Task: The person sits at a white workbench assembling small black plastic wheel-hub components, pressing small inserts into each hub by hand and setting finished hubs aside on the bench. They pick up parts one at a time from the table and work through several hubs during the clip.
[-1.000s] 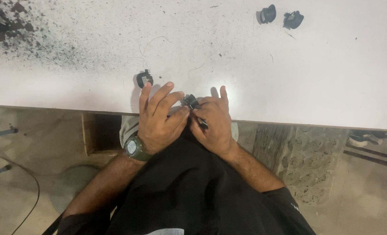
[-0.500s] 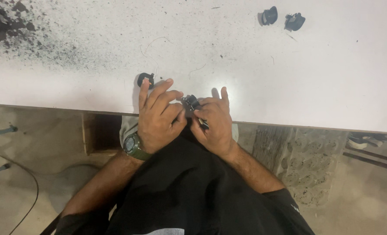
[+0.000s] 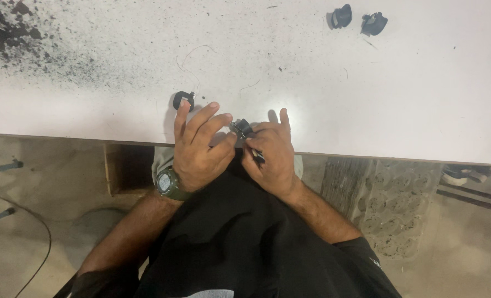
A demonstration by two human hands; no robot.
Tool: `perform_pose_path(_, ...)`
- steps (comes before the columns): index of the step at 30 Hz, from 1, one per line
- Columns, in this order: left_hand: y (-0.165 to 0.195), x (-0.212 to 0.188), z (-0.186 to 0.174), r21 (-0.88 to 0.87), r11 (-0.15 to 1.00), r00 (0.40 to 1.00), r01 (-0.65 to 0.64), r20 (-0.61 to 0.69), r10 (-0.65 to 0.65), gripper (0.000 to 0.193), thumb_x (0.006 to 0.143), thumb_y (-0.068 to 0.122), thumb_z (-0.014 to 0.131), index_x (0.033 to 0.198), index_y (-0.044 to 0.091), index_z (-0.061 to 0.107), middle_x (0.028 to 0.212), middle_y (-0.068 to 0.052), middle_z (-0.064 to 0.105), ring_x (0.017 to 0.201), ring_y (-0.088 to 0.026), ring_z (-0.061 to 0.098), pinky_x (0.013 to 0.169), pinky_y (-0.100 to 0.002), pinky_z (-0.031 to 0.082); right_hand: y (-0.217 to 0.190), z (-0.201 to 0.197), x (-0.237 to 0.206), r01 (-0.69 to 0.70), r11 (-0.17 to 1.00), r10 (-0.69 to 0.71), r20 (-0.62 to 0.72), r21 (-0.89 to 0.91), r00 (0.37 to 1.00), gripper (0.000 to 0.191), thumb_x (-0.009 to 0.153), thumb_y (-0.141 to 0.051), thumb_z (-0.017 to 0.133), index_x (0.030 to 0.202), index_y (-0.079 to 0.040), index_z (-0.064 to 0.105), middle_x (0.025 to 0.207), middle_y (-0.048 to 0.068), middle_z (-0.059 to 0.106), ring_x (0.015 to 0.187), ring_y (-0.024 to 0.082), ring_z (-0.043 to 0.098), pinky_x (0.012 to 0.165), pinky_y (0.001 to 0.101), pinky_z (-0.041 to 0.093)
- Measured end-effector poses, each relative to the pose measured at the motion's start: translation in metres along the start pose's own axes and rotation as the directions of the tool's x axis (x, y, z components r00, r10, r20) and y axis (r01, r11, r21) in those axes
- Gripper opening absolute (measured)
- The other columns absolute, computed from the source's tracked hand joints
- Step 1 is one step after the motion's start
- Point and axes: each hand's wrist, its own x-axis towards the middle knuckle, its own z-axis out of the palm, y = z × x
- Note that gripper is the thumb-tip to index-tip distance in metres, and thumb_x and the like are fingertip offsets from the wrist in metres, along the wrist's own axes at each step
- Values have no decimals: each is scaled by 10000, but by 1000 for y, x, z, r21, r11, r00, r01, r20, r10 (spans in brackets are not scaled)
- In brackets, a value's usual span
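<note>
- I see both hands meeting at the near edge of the white table (image 3: 367, 99).
- Left hand (image 3: 201, 152): fingers spread and angled toward the small black part (image 3: 240, 128), thumb and forefinger tips touching it.
- Right hand (image 3: 270, 157): pinches the part from the other side and holds a thin dark tool (image 3: 256, 154); forefinger extended.
- Part sits between both hands' fingertips, equally near each; long axis unclear.
- A black clip (image 3: 182, 100) lies just beyond the left fingertips, apart.
</note>
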Motion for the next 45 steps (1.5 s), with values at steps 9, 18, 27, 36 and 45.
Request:
perform_pose_path(9,7,4,4,5,1000,1000,8,-5,-8,82,938,134,819,908,139,742,1331,-58,619,1430,-258,457,1295,-574,198,0,1,-1,-2,1000,2,0,-5,1000,284,821,47,778,986,-71,578,946,78,617,1106,287,654,1277,645,195)
perform_pose_path(18,6,17,-3,-211,949,969,233,138,-207,27,930,107,764,937,114,739,1207,-24,692,1417,-265,508,1283,-590,126,1,2,-1,-3,1000,3,-11,-11,1000,287,813,50,771,982,-72,575,950,73,626,1113,279,654,1276,639,192)
perform_pose_path(27,4,19,-9,-185,960,970,208,166,-178,56,901,60,737,906,112,718,1217,-20,699,1387,-248,537,1277,-587,192,-1,0,-1,-25,1000,25,-11,-9,1000,288,799,65,759,990,-55,582,942,88,614,1113,298,663,1276,645,210)
perform_pose_path(36,2,16,-7,-165,970,979,179,124,-160,63,900,72,721,855,113,702,1170,-20,717,1324,-217,585,1270,-556,218,10,8,-18,143,990,-143,-24,19,989,408,823,84,756,1113,-94,532,1009,89,655,1234,325,665,1272,646,204)
perform_pose_path(45,0,15,-6,-204,960,976,189,143,-162,68,905,61,702,850,98,687,1153,-18,725,1318,-214,587,1276,-555,206,7,7,-12,104,993,-104,2,-54,995,370,815,127,753,1057,-80,564,970,73,652,1174,289,683,1284,612,237)
